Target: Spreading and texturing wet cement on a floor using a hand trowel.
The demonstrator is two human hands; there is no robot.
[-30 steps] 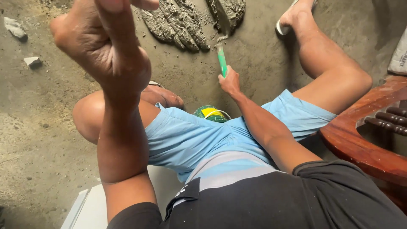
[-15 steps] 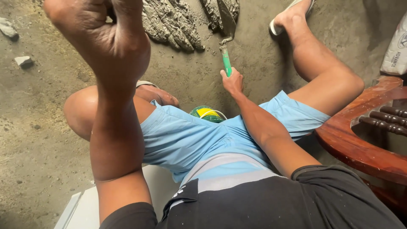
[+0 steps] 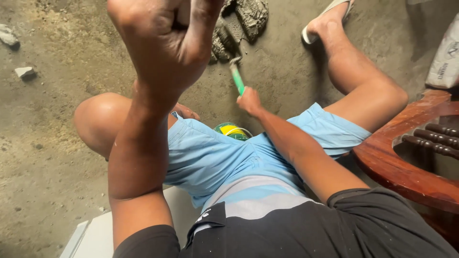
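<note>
- Your left hand (image 3: 165, 45) was raised right up near the camera, curled into a loose fist with the thumb tucked against the fingers. Nothing showed inside it, so I couldn't tell if it was pinching anything small.
- Your right hand (image 3: 249, 101) was lower down, out past your knees, wrapped closed around the green handle of a trowel (image 3: 235, 76).
- The trowel pointed away from you, its metal end reaching into the mound of grey wet mortar (image 3: 244, 21) at the top of the view. The blade itself was mostly hidden by your raised hand and the mortar, so how deep it sat I couldn't say.
- You were sitting low on a white seat (image 3: 95, 236), light blue shorts (image 3: 220, 162), knees spread wide over the rough concrete floor (image 3: 43, 157).
- A green and yellow roll-shaped thing (image 3: 233, 130) peeked out between your thighs, just below the right hand.
- Your right foot wore a white sandal (image 3: 325, 19), planted beside the mortar.
- A reddish wooden chair (image 3: 406, 167) stood close by your right thigh, with a pale sack (image 3: 447, 57) behind it.
- Two small stones (image 3: 24, 71) lay well off to the left.
</note>
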